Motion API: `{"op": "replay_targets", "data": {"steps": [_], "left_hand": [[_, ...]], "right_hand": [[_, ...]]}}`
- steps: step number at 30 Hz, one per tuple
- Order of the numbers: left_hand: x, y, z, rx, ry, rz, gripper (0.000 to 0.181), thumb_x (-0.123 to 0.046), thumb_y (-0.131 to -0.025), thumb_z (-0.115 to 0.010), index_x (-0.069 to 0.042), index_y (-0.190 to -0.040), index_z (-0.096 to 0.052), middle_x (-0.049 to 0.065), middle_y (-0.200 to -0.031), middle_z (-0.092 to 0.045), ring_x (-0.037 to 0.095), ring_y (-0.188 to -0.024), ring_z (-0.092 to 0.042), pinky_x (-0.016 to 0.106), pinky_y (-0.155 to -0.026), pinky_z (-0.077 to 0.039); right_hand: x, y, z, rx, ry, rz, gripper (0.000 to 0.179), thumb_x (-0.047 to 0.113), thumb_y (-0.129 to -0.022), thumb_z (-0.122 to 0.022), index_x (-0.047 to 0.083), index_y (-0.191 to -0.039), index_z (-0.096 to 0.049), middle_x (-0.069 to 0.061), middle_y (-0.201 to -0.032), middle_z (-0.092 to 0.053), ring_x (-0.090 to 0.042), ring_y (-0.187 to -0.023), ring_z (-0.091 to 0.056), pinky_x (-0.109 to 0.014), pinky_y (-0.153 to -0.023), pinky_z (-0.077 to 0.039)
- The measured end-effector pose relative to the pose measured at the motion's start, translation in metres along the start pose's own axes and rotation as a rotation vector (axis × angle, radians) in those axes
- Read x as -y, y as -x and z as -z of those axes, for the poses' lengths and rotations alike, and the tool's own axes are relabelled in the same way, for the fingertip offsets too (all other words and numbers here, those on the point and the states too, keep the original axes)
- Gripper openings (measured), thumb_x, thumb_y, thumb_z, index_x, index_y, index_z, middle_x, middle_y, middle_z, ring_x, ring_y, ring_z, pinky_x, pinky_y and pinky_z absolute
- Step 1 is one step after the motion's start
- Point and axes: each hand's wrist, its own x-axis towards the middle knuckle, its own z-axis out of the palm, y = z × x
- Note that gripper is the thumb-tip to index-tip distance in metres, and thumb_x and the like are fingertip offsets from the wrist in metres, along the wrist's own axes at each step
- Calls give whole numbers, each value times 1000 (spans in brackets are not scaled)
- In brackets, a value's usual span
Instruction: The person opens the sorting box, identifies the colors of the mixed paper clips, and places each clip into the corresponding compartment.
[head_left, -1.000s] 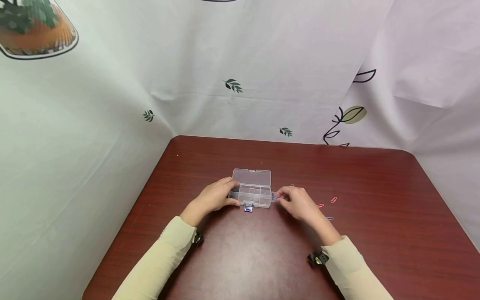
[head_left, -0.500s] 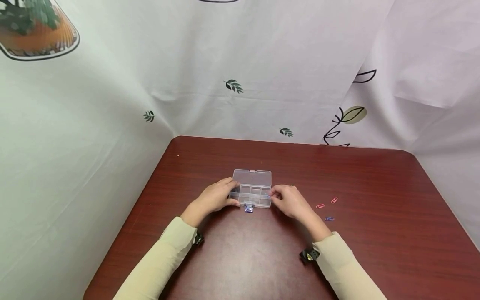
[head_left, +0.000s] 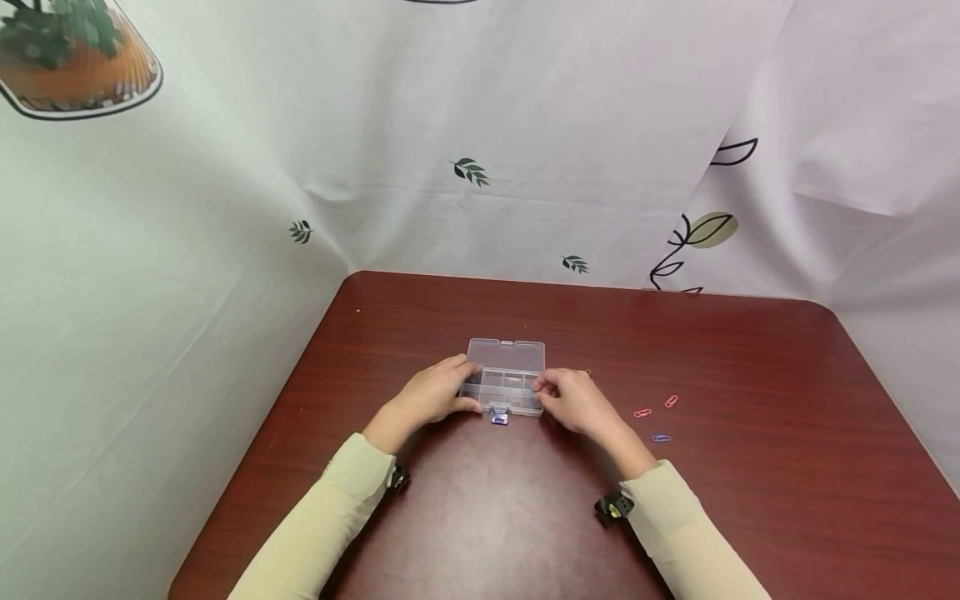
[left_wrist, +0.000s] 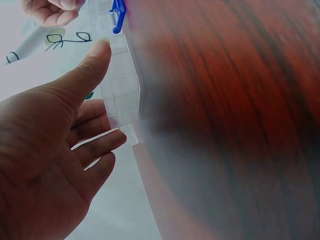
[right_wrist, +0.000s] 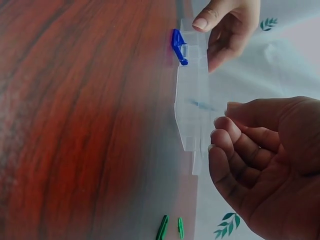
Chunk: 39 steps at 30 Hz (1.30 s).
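Observation:
A clear plastic compartment box (head_left: 491, 398) lies on the table with its lid (head_left: 507, 356) folded back and its blue latch (head_left: 499, 417) hanging at the front. My left hand (head_left: 435, 390) holds the box's left end, thumb at the front edge and fingers behind; the left wrist view shows that thumb (left_wrist: 100, 49) at the rim. Over the right-hand compartments is my right hand (head_left: 577, 402), thumb and fingertips bunched but slightly parted. In the right wrist view a blurred blue paper clip (right_wrist: 201, 105) tilts at the box wall, just off the fingertips of the right hand (right_wrist: 270, 150).
Two pink paper clips, one nearer (head_left: 642, 413) and one farther (head_left: 671, 401), lie right of the box with a blue paper clip (head_left: 661, 437). Green paper clips (right_wrist: 162, 227) show in the right wrist view. White printed cloth (head_left: 480, 125) encloses the brown table (head_left: 720, 350).
My right hand has moved left from beside the box to over its right compartments, bringing a blue paper clip. Its fingertips have parted slightly from the clip. The left hand stays on the box.

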Motion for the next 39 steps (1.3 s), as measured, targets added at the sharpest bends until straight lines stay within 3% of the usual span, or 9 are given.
{"op": "replay_targets", "data": {"steps": [15, 29, 39], "left_hand": [[0, 0, 0, -6, -7, -6, 66, -45, -85, -79, -6, -135, -61, 8, -126, -62, 23, -116, -60, 39, -102, -49], [1, -1, -1, -8, -14, -13, 66, -45, -85, -79, -5, -135, -61, 8, -126, -62, 23, -116, -60, 39, -102, -50], [1, -1, -2, -14, -8, -21, 66, -44, -84, -80, -4, -134, -62, 9, -124, -62, 23, -114, -60, 39, -101, -50]], "right_hand": [[-8, 5, 17, 8, -5, -38, 5, 10, -92, -71, 12, -95, -73, 4, -78, -63, -12, -74, -56, -31, -70, -48], [-40, 24, 47, 6, 3, 2, 7, 11, -92, -72, 9, -99, -71, 5, -83, -66, -12, -79, -61, -36, -76, -51], [-58, 45, 63, -2, 18, -23, 9, 13, -91, -73, 9, -99, -71, 7, -83, -66, -11, -79, -60, -35, -73, -50]]}}
